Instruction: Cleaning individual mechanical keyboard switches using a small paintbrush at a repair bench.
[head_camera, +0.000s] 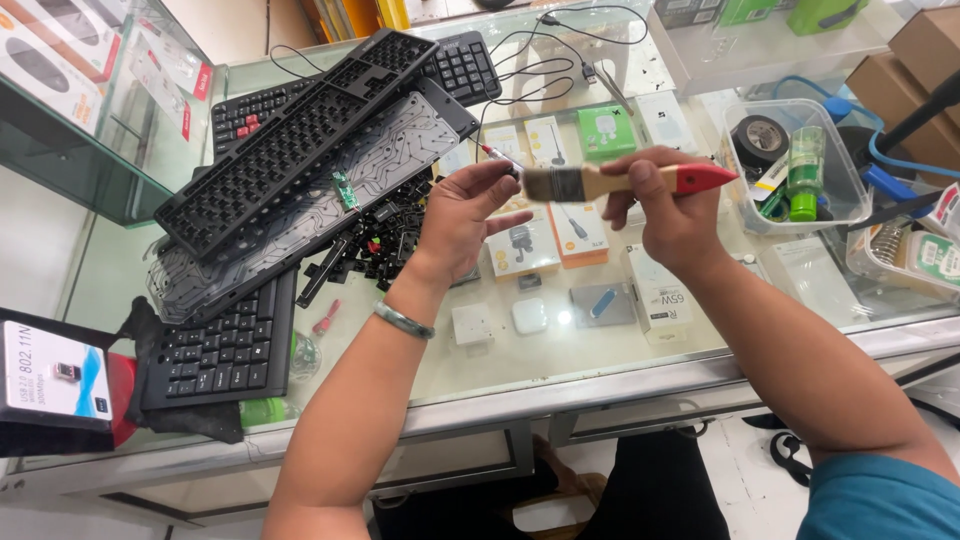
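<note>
Both hands are raised above the glass tabletop (560, 385), the right hand (672, 210) gripping a paintbrush (625, 181) by its red-tipped handle, long axis level, bristles pointing left into the pinching fingertips of the left hand (465, 215).

on the glass counter (620, 370), the keyboard frame (300, 140) lies on the membrane sheet (330, 195), loose keycaps (375, 245) just right of it; another keyboard (220, 350) nearer left (plastic tub (845, 190) far right); paintbrush (620, 182) held above.
</note>
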